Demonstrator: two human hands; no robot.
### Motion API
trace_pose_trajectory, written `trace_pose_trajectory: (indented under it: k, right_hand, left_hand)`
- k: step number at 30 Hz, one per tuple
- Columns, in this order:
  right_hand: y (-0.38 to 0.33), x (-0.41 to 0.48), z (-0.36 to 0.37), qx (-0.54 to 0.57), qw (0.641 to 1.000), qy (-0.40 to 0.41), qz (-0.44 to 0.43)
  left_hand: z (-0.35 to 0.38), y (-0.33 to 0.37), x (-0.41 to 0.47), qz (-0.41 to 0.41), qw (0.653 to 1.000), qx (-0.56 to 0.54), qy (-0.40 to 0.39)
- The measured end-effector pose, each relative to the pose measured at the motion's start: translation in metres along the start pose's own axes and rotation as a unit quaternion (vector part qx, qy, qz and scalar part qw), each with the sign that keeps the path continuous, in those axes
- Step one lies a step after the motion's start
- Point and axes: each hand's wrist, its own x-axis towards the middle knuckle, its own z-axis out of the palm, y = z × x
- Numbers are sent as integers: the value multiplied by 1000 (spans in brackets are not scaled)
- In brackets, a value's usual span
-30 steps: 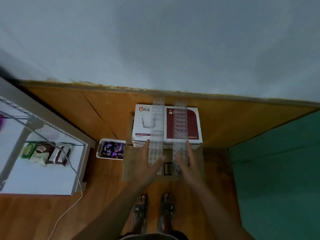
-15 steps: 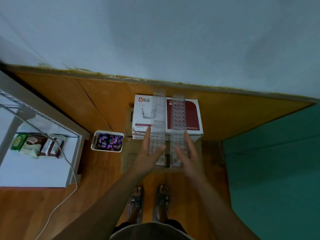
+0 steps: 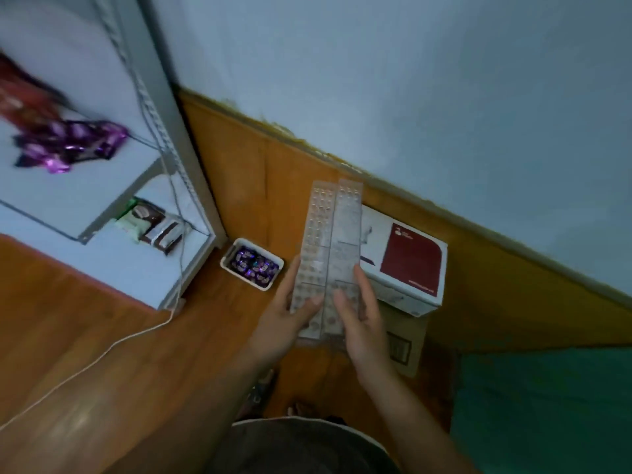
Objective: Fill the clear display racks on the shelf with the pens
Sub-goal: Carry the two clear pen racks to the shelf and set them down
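We see the left hand [image 3: 290, 316] gripping the left clear rack [image 3: 316, 248] near its lower end, thumb laid across the dimpled face and fingers running up its outer edge. The right hand [image 3: 362, 323] grips the right clear rack [image 3: 347, 241] the same way, thumb on the face and fingers along the right edge. The two racks are held side by side with their long inner edges touching, both pointing away from the body and leaning slightly to the right, in the air above the floor. Behind their upper halves we make out a white box [image 3: 410, 265] with a dark red panel, which sits on top of a brown cardboard box [image 3: 407, 343]. Just left of the racks, on the wood floor [image 3: 102, 302], stands a small white basket [image 3: 251, 263] holding purple-wrapped sweets. Further left is the white shelf unit [image 3: 191, 186], well apart from the racks; its lower level carries a few snack packs [image 3: 150, 224] and its upper level some purple wrappers [image 3: 68, 145], blurred. A white cord [image 3: 102, 350] trails from the shelf's foot across the floor. A teal mat [image 3: 547, 405] fills the lower right, and a pale wall [image 3: 410, 80] rises behind everything.
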Motion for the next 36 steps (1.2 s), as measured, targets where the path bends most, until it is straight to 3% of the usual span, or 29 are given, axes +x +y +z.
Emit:
trace_pose_trajectory:
  k: [7,15,21,27,31,36]
  right_hand:
    - [-1,-19,50,-66,965,-252,-6]
    - [23,-96,134,-108,877,-468,-20]
    - [34,-173,201,-149,784,-602,-22]
    - [62,-265,277,-203,709,-674,-43]
    - [81,-322,327,-220,674,-703,-57]
    - [95,-368,376,-220,660,-715,-68]
  left_hand:
    - [-22,-8,-103,37,963,-28,265]
    - [-31,-37,-242,123,841,-97,517]
    - [-41,-63,-332,152,743,-141,636]
    - [-73,-86,-427,191,647,-165,720]
    - [-109,-99,-492,176,615,-170,750]
    - [-141,-104,-546,215,584,-199,757]
